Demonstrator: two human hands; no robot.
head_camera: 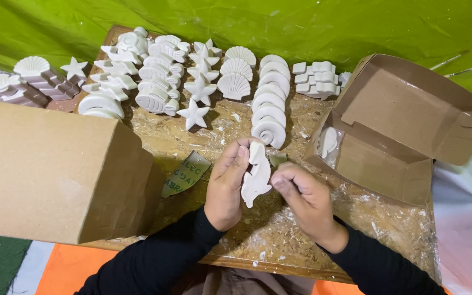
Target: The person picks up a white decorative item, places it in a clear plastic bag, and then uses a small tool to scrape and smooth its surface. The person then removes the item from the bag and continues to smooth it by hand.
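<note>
My left hand (pixel 226 183) pinches the white plaster seahorse casting (pixel 255 175) upright above the wooden board (pixel 279 229), so my right hand (pixel 301 199), fingers curled against its edge, steadies it.

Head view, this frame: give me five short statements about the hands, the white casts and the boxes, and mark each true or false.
1. Both hands hold one white seahorse-shaped cast. True: left hand and right hand both grip it.
2. The open cardboard box on the right is empty. False: a white cast lies inside it.
3. A column of spiral shell casts lies beyond the hands. True.
4. The cloth backdrop is red. False: it is green.
5. The closed cardboard box stands to the left of the hands. True.
</note>
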